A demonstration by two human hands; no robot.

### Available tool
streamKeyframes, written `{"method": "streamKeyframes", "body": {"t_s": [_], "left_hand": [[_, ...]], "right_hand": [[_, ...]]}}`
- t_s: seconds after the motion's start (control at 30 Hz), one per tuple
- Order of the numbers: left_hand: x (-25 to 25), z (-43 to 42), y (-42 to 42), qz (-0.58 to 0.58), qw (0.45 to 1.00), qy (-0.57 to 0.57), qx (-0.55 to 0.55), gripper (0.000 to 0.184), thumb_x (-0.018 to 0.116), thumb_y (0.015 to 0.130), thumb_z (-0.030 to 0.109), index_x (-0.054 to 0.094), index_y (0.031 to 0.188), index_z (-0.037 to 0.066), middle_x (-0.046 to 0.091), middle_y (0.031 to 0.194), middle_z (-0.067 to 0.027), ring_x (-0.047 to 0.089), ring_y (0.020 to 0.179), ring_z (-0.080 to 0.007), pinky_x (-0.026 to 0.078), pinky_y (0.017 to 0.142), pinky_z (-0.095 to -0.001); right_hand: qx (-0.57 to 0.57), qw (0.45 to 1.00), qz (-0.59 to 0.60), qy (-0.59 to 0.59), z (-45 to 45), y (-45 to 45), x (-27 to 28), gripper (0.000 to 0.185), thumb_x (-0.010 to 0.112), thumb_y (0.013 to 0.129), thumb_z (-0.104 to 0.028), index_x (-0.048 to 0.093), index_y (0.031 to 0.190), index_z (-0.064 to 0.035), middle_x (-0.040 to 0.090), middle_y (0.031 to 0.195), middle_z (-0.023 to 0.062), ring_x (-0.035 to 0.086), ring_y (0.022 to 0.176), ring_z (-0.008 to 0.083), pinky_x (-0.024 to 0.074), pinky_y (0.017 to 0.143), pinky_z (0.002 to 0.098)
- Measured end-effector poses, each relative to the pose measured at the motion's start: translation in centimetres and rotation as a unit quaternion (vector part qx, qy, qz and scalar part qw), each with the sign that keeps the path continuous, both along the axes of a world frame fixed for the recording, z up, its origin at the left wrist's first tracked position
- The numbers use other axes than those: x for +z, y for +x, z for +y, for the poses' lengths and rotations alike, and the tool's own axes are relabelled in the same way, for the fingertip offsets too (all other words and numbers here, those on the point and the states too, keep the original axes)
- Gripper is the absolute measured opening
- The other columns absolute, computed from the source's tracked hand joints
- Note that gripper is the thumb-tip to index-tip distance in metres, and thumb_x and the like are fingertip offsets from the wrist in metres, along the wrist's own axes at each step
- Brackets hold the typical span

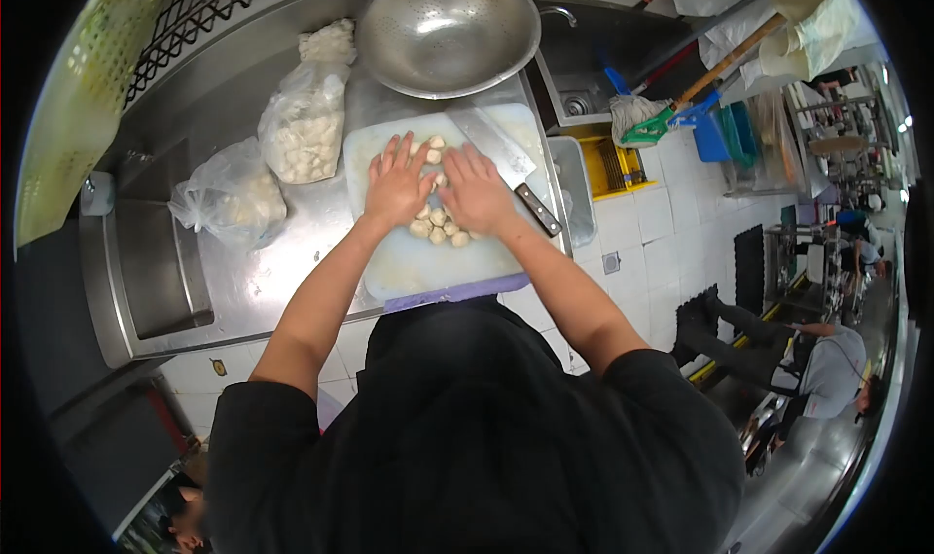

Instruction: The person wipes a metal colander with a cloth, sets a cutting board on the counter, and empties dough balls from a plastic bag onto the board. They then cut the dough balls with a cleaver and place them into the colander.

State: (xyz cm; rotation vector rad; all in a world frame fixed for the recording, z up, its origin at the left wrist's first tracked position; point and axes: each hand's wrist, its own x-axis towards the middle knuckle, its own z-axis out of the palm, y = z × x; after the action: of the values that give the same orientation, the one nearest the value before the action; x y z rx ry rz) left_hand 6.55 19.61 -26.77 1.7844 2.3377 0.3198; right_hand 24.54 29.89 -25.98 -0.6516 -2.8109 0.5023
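Note:
Small pale round pieces (439,227), like balls or mushrooms, lie grouped on a white cutting board (409,267). At the left side of the group, my left hand (394,186) is palm down with its fingers spread. My right hand (475,194), slightly blurred, lies flat along the other side, fingers stretched out. Several pieces show between and below the hands; others may be hidden under them. Right of my right hand rests a cleaver, its broad blade (493,143) on the board and its dark handle (538,210) over the board's edge.
Plastic bags of pale pieces (305,131) (238,199) stand left of the board on the steel counter (292,272). A large steel colander (448,34) sits behind. Sinks flank the counter. A grey bin (572,189) and a yellow crate (615,165) stand right. Other people are farther off.

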Motion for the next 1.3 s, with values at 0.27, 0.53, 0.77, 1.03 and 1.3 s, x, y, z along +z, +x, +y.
{"method": "streamKeyframes", "body": {"t_s": [0.27,0.53,0.77,1.03,1.3], "left_hand": [[-0.1,-0.2,0.2,-0.035,0.999,0.024,0.020,0.043,0.055,0.103,0.040,0.060,0.141,0.022,0.053,0.142,-0.0129,0.048,0.126,-0.0349,0.039,0.101,-0.0533],[0.3,1.8,-0.4,-0.056,0.998,0.010,0.036,0.039,0.055,0.101,0.026,0.057,0.140,0.022,0.056,0.124,-0.0105,0.051,0.114,-0.0330,0.041,0.094,-0.0514],[-1.2,0.9,0.7,-0.036,0.990,0.078,0.116,0.048,0.051,0.103,0.025,0.046,0.151,0.021,0.048,0.148,-0.0077,0.039,0.140,-0.0346,0.030,0.114,-0.0535],[-0.1,-2.1,0.6,-0.069,0.993,-0.036,0.085,0.053,0.028,0.112,0.037,0.032,0.162,0.018,0.030,0.169,-0.0040,0.019,0.157,-0.0347,0.019,0.124,-0.0515],[1.1,-0.5,0.5,0.000,0.996,-0.070,0.048,0.056,0.028,0.112,0.042,0.029,0.163,0.020,0.026,0.170,-0.0073,0.018,0.157,-0.0367,0.015,0.123,-0.0616]], "right_hand": [[-0.015,0.997,-0.075,-0.031,-2.1,0.1,1.6,0.062,0.055,0.099,-0.035,0.041,0.149,-0.0019,0.050,0.138,0.0190,0.048,0.128,0.0352,0.0376,0.105,0.0507],[-0.062,0.997,-0.038,-0.030,-2.8,-0.3,0.7,0.057,0.060,0.096,-0.033,0.050,0.142,-0.0008,0.054,0.125,0.0180,0.051,0.117,0.0337,0.0404,0.098,0.0476],[-0.040,0.996,-0.009,-0.073,-2.3,0.8,1.0,0.055,0.061,0.097,-0.036,0.053,0.141,-0.0029,0.056,0.123,0.0169,0.052,0.117,0.0335,0.0394,0.097,0.0510],[-0.119,0.990,0.024,-0.066,2.0,5.4,1.8,0.045,0.066,0.095,-0.030,0.060,0.131,-0.0044,0.055,0.128,0.0180,0.051,0.121,0.0368,0.0376,0.102,0.0536],[-0.201,0.979,-0.018,-0.026,4.2,8.6,3.1,0.039,0.069,0.093,-0.029,0.062,0.120,-0.0023,0.056,0.123,0.0204,0.052,0.120,0.0385,0.0397,0.102,0.0534]]}}
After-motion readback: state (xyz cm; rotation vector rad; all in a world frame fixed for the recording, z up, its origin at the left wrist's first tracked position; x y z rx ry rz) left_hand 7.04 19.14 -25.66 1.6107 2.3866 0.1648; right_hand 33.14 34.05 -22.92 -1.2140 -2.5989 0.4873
